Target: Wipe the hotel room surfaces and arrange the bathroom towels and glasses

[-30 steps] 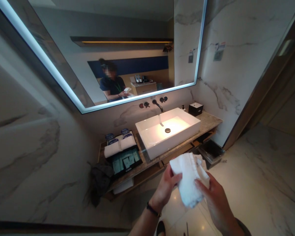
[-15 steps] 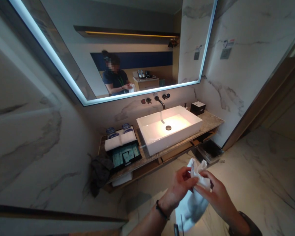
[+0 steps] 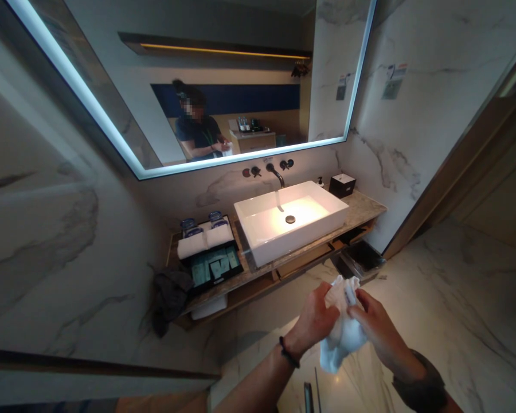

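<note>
A white cloth hangs bunched between my two hands, in front of the vanity and over the pale floor. My left hand is closed on the cloth's left side, with a dark band round the wrist. On the right side, my right hand pinches the cloth near its top edge. The lower part of the cloth hangs loose below the fingers. Beyond the hands, the white rectangular basin sits on the stone counter, apart from both hands.
Left of the basin, a black tray carries rolled white towels, glasses and packets. A grey cloth hangs at the counter's left end. A dark tissue box stands at the right. Below is a bin. A lit mirror reflects a person.
Both hands have shifted slightly on the cloth and its top edge is more spread between them. The hanging part looks shorter and more gathered. The whole view has moved a little.
</note>
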Demonstrator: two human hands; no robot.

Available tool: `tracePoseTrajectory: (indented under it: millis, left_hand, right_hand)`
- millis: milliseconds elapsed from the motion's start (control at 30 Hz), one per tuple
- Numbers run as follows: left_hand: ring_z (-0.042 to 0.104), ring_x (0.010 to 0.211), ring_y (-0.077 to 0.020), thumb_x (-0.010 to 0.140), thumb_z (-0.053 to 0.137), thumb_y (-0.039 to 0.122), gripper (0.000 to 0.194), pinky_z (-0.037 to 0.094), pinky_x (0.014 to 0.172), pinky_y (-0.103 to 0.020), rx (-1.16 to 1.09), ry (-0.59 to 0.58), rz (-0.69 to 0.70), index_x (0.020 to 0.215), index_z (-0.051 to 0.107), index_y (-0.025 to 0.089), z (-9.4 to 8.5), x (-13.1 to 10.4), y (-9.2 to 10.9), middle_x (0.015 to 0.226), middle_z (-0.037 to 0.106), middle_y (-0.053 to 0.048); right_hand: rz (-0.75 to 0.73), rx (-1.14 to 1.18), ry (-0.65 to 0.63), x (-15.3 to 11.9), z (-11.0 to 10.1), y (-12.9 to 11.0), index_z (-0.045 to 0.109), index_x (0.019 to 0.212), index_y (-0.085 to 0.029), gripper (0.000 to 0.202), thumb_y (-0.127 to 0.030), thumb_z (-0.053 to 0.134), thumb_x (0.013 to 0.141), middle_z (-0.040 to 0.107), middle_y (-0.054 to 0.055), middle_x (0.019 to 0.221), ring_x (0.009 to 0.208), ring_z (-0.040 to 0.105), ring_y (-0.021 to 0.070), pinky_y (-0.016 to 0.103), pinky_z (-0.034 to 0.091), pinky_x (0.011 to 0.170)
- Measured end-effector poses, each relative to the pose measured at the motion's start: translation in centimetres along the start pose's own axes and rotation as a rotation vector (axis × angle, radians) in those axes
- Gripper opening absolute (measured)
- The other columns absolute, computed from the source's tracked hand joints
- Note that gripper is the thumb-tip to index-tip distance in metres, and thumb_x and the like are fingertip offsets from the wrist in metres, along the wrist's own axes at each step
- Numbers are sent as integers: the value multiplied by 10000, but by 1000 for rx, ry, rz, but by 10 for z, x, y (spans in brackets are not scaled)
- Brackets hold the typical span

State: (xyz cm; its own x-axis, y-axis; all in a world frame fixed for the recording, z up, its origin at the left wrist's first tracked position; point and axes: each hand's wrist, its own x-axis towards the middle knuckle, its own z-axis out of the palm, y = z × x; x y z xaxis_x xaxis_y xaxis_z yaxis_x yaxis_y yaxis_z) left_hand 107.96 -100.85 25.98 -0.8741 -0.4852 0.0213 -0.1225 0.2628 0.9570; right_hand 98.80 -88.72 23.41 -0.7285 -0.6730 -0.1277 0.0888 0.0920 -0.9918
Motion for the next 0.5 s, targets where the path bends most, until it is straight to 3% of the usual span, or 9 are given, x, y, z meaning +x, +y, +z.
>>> tracePoseTrajectory:
  millis: [167, 300, 400, 500]
  left_hand:
    - [549, 721, -152, 649, 658, 221, 334, 405, 618, -244, 74, -145, 38, 965, 632, 115, 0, -2, 5, 844, 644, -28]
    - [531, 690, -129, 620, 576, 126, 273, 380, 588, -221, 123, -182, 87, 884, 646, 120, -7, 4, 7, 788, 624, -13]
    - [518, 626, -113, 601, 491, 109, 234, 355, 539, -203, 119, -89, 19, 781, 639, 122, -40, 17, 8, 704, 598, -2]
    - [514, 548, -111, 598, 486, 164, 209, 345, 501, -199, 48, 105, -93, 760, 614, 128, -100, 30, 5, 638, 575, 9]
  right_hand:
    - [50, 88, -62, -2, -8, 1, 497, 800, -192, 215, -310, 551, 629, 478, -51, 628, 590, 439, 130, 255, 334, 523]
    - [54, 59, -112, -1, -18, -6, 516, 806, -183, 240, -281, 546, 589, 525, -40, 658, 609, 459, 133, 252, 353, 535]
    - [67, -19, -74, 1, -48, -21, 551, 748, -176, 252, -311, 587, 538, 538, -29, 610, 562, 462, 135, 261, 349, 516]
    - [75, -158, 116, 7, -105, -38, 615, 700, -182, 304, -398, 633, 487, 575, 21, 566, 504, 502, 175, 317, 373, 506]
